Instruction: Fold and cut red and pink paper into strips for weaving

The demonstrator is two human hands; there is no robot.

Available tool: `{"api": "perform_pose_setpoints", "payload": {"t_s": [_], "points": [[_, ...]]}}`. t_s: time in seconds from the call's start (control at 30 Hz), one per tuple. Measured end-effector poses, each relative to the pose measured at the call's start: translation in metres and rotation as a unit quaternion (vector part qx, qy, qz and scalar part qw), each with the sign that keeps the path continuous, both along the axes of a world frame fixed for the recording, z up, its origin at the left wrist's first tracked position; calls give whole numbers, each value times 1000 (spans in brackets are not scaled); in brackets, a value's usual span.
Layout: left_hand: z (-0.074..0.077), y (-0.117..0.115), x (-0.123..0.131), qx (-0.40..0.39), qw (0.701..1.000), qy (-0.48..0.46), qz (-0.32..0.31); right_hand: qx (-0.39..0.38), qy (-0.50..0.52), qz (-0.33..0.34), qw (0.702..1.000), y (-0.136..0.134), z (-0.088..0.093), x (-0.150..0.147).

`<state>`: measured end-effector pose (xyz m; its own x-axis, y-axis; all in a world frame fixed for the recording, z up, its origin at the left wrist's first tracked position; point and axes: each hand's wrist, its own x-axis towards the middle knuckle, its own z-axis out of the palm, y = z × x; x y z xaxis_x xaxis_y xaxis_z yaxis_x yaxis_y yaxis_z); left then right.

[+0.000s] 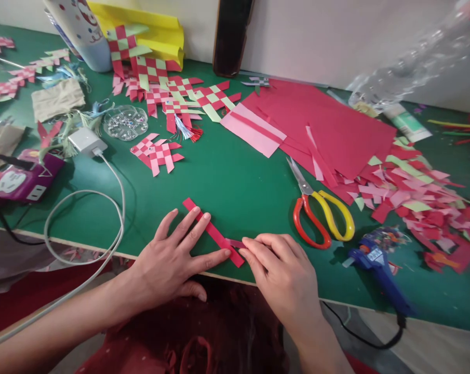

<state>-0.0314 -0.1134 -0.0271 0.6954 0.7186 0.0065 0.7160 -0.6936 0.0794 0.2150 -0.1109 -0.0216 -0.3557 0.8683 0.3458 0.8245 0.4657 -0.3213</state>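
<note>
A red paper strip (215, 235) lies slanted on the green table near its front edge. My left hand (176, 249) is spread open, several fingertips resting on the strip along its length. My right hand (283, 265) is closed, with thumb and forefinger pinching a thin dark-pink strip (235, 242). The tip of this thin strip touches or lies over the red one; its other end is hidden in my fingers. Scissors (305, 189) with one red and one yellow handle lie beyond my right hand, blades slightly apart.
Red paper sheets (328, 124) and a heap of paper scraps (421, 192) lie at the right, near a blue glue gun (383, 275). Woven paper fish (157, 153) lie further back. At the left are a white charger (87, 141) with a looping cable and a purple power strip (28, 176).
</note>
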Motion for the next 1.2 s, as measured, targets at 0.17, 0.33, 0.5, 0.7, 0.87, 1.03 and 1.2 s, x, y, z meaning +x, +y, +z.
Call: {"api": "perform_pose_setpoints", "payload": {"t_s": [0.17,0.33,0.5,0.7,0.87,1.03,1.2], "points": [[-1,0,-1,6,1000,-6,-1,17,-4,-3,1000,4,1,2],[-1,0,0,10,1000,-6,1,13,3,8,1000,8,2,-4],[-1,0,0,8,1000,2,2,16,2,2,1000,13,2,-2],[-2,0,0,17,1000,-11,2,11,3,17,1000,15,3,-9],[0,1,0,15,1000,-6,3,9,1,8,1000,21,0,-12],[2,1,1,11,1000,-1,8,5,1,13,1000,22,2,-10],[3,-7,0,18,1000,-7,-6,-17,-5,14,1000,9,7,-3]]}}
